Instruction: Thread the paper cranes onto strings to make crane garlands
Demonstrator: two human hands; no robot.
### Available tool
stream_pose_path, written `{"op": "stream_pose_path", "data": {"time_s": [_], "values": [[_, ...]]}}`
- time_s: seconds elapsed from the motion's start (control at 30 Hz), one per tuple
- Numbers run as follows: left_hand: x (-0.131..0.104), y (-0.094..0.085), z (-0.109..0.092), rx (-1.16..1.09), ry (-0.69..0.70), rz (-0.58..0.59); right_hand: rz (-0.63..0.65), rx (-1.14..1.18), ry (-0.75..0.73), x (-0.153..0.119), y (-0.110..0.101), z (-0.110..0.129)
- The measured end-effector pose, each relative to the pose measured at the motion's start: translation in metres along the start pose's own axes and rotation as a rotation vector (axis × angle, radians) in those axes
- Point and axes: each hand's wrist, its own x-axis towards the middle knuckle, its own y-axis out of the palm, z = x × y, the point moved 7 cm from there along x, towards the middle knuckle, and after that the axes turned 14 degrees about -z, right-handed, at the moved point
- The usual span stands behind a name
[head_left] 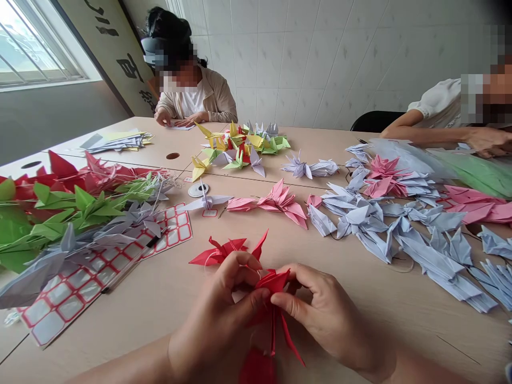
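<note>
My left hand (230,301) and my right hand (316,309) meet at the front middle of the table, both closed on a red paper crane (273,281). The thumbs press its folded top from either side, and narrow red points hang down below my fingers. Just beyond my left hand lie more red paper cranes (218,250), with a thin white thread looping beside them. A blurred red paper piece (258,367) shows at the bottom edge, under my hands. My fingers hide part of the held crane.
Strung red, green and pale cranes (84,200) lie left over red-bordered label sheets (86,288). Pale blue folded cranes (360,213) and pink cranes (282,202) spread right. Mixed cranes (240,144) and a paper stack (116,140) lie farther back. Two people sit across and at right.
</note>
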Motion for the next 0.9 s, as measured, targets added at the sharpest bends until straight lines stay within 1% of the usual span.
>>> {"op": "stream_pose_path", "data": {"time_s": [0.03, 0.1, 0.2, 0.27, 0.33, 0.4, 0.43, 0.53, 0.6, 0.7, 0.8, 0.9], "values": [[-0.001, 0.001, -0.001, 0.025, 0.019, 0.011, 0.02, -0.04, -0.023, 0.0, 0.001, 0.002], [-0.003, 0.002, -0.004, 0.108, 0.073, 0.026, 0.017, -0.117, -0.089, 0.0, 0.001, 0.007], [-0.005, 0.0, -0.008, 0.276, 0.194, -0.001, 0.012, -0.191, -0.158, 0.0, 0.001, 0.011], [-0.007, -0.002, -0.014, 0.414, 0.333, -0.038, 0.004, -0.217, -0.173, 0.0, 0.0, 0.012], [-0.01, -0.004, -0.024, 0.552, 0.517, -0.063, -0.014, -0.227, -0.189, 0.001, -0.002, 0.012], [-0.014, -0.006, -0.033, 0.635, 0.675, -0.073, -0.037, -0.217, -0.232, 0.001, -0.005, 0.014], [-0.014, -0.008, -0.037, 0.654, 0.722, -0.079, -0.051, -0.209, -0.264, 0.002, -0.006, 0.015], [-0.012, -0.013, -0.042, 0.715, 0.793, -0.128, -0.08, -0.228, -0.367, 0.003, -0.008, 0.018], [-0.011, -0.013, -0.041, 0.807, 0.841, -0.147, -0.084, -0.271, -0.421, 0.002, -0.007, 0.018], [-0.01, -0.007, -0.033, 0.975, 0.893, -0.112, -0.052, -0.289, -0.469, 0.0, -0.005, 0.019], [-0.009, -0.002, -0.025, 1.089, 0.927, -0.066, 0.015, -0.222, -0.501, -0.003, -0.002, 0.023], [-0.007, -0.002, -0.018, 1.139, 0.904, -0.022, 0.061, -0.134, -0.495, -0.005, -0.001, 0.026]]}}
